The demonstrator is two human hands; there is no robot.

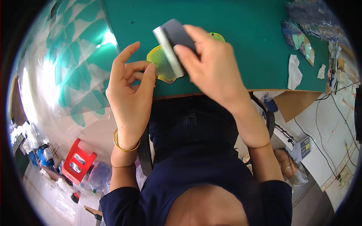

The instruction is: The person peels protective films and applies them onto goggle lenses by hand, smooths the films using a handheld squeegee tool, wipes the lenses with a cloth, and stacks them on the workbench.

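A thin, see-through yellow-green lens (154, 56), shaped like a goggle lens, lies near the front edge of the green table. At its left end my left hand (131, 84) pinches the rim between the thumb and a bent finger, while another finger points up and away. My right hand (217, 62) grips a dark grey squeegee (176, 34) with a pale straight edge, slightly blurred. That edge lies across the middle of the lens and hides part of it. The far right tip of the lens shows beyond my right hand.
Clear plastic sheeting (56, 75) with leaf-like see-through shapes covers the table's left side. Shiny film scraps (299, 41) and white paper pieces (294, 71) lie at the right. A red plastic stool (78, 162) stands on the floor at left; cables (320, 139) run at right.
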